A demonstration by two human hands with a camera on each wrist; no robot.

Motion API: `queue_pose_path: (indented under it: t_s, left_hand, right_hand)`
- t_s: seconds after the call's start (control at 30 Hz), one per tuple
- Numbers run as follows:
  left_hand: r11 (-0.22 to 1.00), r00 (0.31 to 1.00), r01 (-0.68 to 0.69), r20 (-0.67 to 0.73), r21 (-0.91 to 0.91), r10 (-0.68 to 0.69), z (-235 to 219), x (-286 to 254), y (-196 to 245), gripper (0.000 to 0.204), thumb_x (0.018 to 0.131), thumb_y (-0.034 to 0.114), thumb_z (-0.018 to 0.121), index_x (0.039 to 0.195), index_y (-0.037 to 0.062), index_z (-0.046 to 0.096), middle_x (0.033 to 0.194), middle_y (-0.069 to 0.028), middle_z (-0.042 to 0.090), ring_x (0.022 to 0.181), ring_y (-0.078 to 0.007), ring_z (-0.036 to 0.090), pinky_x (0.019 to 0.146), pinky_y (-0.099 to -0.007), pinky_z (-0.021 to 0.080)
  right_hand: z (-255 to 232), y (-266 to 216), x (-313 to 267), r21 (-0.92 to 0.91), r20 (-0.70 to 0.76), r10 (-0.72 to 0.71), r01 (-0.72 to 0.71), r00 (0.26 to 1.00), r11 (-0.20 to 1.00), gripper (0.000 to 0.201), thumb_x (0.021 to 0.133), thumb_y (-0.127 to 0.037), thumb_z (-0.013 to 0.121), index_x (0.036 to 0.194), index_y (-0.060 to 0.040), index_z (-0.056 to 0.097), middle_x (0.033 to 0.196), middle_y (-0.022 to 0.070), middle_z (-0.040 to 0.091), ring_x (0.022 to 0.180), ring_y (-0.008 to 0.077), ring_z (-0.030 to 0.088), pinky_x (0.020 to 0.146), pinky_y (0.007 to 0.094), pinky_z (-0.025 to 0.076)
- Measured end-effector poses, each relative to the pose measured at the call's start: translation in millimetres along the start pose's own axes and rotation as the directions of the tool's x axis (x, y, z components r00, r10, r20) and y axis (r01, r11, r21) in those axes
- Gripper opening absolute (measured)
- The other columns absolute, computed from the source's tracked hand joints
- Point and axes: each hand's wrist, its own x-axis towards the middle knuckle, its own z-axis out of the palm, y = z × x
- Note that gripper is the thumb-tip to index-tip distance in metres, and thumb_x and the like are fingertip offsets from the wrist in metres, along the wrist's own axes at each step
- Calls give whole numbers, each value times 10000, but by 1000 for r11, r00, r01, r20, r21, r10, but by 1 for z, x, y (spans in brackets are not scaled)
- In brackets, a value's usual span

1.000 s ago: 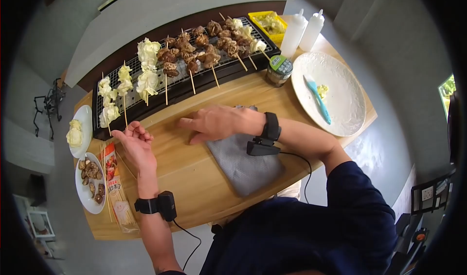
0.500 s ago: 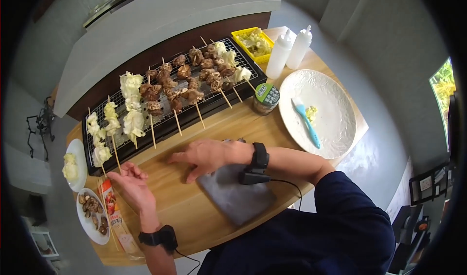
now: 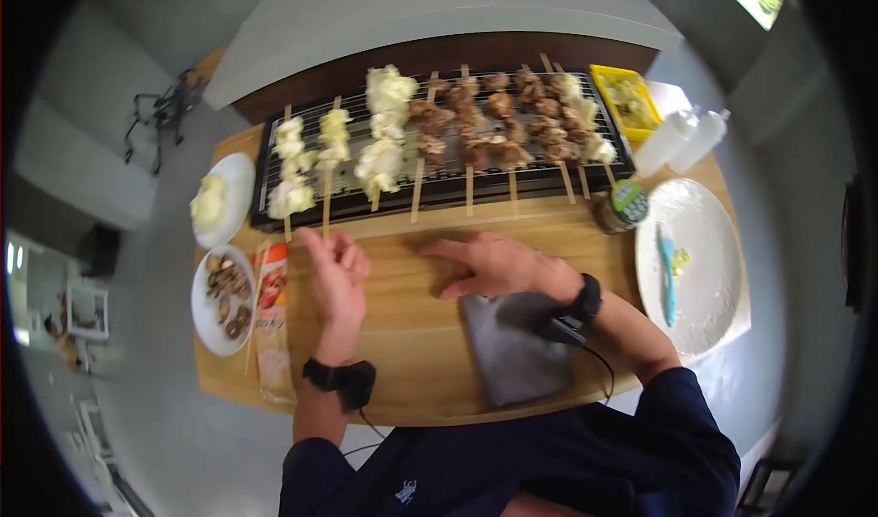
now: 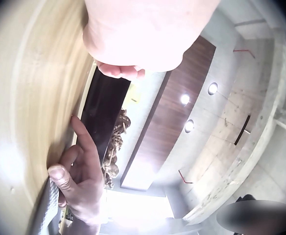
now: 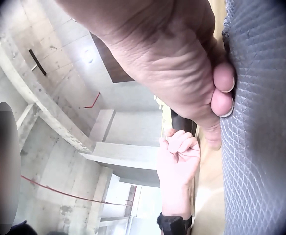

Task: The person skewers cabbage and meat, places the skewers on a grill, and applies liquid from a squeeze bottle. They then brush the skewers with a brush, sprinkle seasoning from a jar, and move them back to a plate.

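My left hand (image 3: pixel 338 279) lies palm up over the table's left half, fingers loosely curled with nothing visible in them, just below the stick ends of the pale leafy skewers (image 3: pixel 334 138). To its right is my right hand (image 3: pixel 498 266), palm down, index finger and thumb stretched out, holding nothing. In the right wrist view, other fingertips (image 5: pixel 223 90) of it bend against the grey cloth (image 5: pixel 260 122). Beyond both hands the black grill (image 3: pixel 402 208) carries leafy skewers on the left and brown mushroom-like skewers (image 3: pixel 471 119) toward the right.
Left: a plate of pale leaves (image 3: pixel 240 174), a plate of brown pieces (image 3: pixel 203 307) and an orange-topped packet (image 3: pixel 273 325). Right: a green-lidded jar (image 3: pixel 626 204), a large white plate (image 3: pixel 713 288) with a blue brush (image 3: pixel 669 279), two squeeze bottles (image 3: pixel 666 142) and a yellow basket (image 3: pixel 645 133).
The head view has turned, so the grill and table sit straighter and farther right in it. Both hands keep much the same pose, and nothing on the grill has visibly moved.
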Motion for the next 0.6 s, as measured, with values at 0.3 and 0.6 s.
queue_pose_path:
  t_s: [0.3, 0.6]
  left_hand:
    - [975, 992, -123, 43, 186, 117, -4, 8, -10, 664, 1054, 627, 327, 936, 33, 601, 679, 8, 488, 552, -113, 488, 534, -257, 430]
    - [973, 992, -116, 75, 199, 103, -2, 5, -7, 716, 1030, 682, 282, 943, 42, 590, 695, 4, 484, 581, -113, 485, 570, -259, 439]
  right_hand:
    - [-6, -18, 1, 65, 41, 133, -135, 990, 989, 563, 927, -291, 720, 1416, -123, 498, 554, 73, 630, 496, 241, 645, 540, 361, 501]
    - [-4, -16, 1, 44, 23, 87, -88, 996, 995, 526, 950, -278, 692, 1411, -110, 500, 566, 78, 633, 489, 242, 636, 552, 356, 494]
